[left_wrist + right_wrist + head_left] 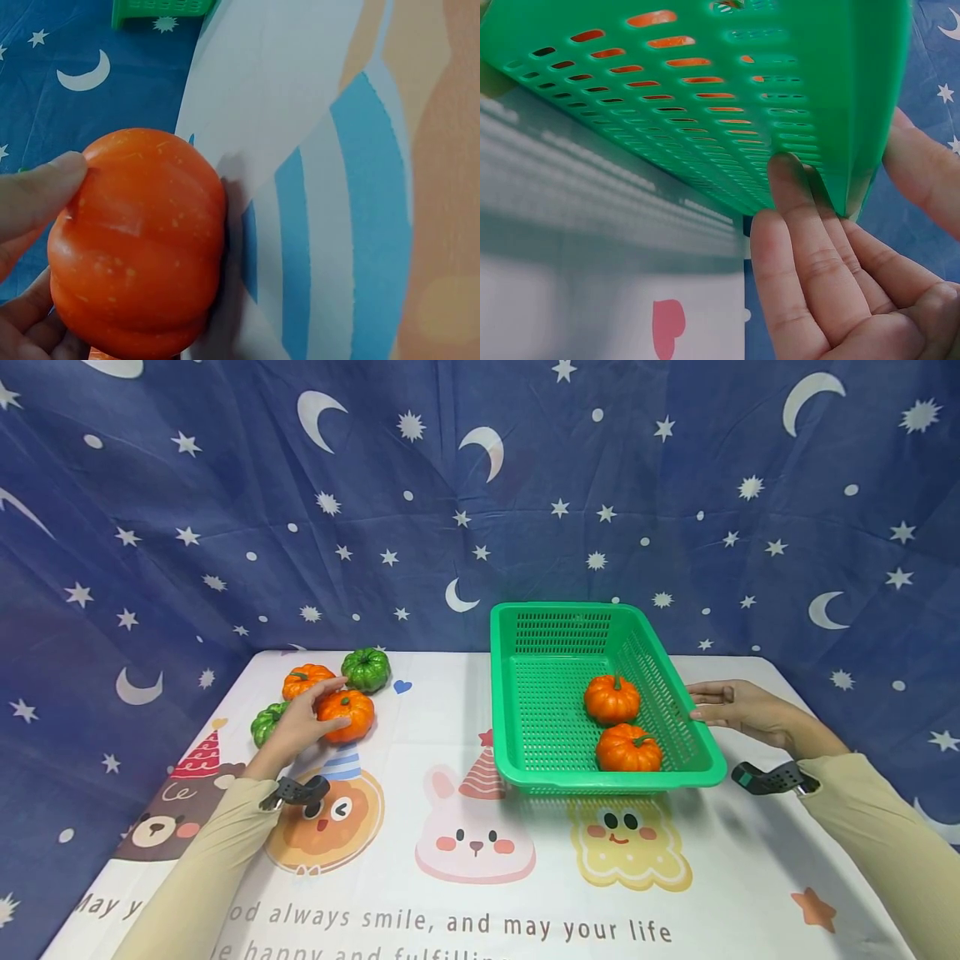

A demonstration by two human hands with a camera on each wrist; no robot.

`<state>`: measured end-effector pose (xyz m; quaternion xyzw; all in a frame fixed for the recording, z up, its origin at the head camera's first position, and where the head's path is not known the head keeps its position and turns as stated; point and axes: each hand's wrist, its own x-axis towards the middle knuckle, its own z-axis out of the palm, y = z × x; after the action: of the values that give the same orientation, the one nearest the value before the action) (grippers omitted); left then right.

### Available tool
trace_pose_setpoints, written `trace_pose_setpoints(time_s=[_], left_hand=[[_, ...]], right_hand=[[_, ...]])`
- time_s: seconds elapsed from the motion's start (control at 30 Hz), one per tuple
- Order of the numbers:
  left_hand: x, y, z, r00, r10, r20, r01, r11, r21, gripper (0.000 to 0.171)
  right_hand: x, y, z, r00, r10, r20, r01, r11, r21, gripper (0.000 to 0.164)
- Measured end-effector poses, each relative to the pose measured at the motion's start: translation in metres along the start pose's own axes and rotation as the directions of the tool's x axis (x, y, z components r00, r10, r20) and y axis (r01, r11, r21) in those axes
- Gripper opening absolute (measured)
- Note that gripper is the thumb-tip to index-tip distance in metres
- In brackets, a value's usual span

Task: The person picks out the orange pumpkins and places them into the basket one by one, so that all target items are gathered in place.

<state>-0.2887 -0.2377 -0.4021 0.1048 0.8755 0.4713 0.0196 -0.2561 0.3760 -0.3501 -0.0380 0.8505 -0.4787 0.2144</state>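
My left hand (306, 720) holds an orange pumpkin (349, 716) on the left of the table. In the left wrist view, the thumb lies against one side of that pumpkin (142, 240) and fingers show at its lower left. Beside it are another orange pumpkin (306, 680) and two green pumpkins (366, 670), one partly behind the hand. My right hand (738, 706) grips the right rim of a green plastic basket (536, 777). In the right wrist view, the fingers (821, 270) press the slotted wall from outside. Inside the basket are two orange pumpkins (628, 749).
The white table cover (420, 827) carries printed cartoon animals and lettering. Behind the table hangs a dark blue curtain (420, 543) with moons and stars. A black band (772, 778) circles each wrist.
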Motion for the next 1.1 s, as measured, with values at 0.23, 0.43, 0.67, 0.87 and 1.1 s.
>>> trace_pose_setpoints(time_s=[0.23, 0.43, 0.67, 0.87, 1.1], left_hand=[[-0.001, 0.001, 0.000, 1.000, -0.013, -0.003, 0.013, 1.000, 0.024, 0.067], [0.001, -0.001, 0.002, 1.000, -0.002, 0.019, 0.002, 1.000, 0.000, 0.067], [0.003, -0.001, 0.009, 0.999, 0.033, -0.002, -0.033, 0.999, -0.011, 0.066], [0.003, -0.001, 0.011, 1.000, 0.026, -0.005, -0.026, 1.000, 0.001, 0.068], [0.002, -0.001, 0.009, 0.993, -0.097, 0.068, 0.094, 0.995, 0.041, 0.079]], right_hand=[[-0.001, -0.001, 0.000, 1.000, 0.002, 0.004, -0.002, 1.000, 0.000, 0.074], [-0.001, 0.000, 0.000, 1.000, 0.006, -0.001, -0.006, 1.000, -0.001, 0.074], [0.000, 0.000, 0.000, 1.000, 0.001, -0.001, -0.001, 1.000, 0.001, 0.073], [0.000, 0.000, 0.000, 1.000, -0.001, 0.000, 0.001, 1.000, -0.005, 0.072], [-0.001, 0.000, 0.000, 1.000, 0.000, -0.001, 0.000, 1.000, -0.003, 0.073]])
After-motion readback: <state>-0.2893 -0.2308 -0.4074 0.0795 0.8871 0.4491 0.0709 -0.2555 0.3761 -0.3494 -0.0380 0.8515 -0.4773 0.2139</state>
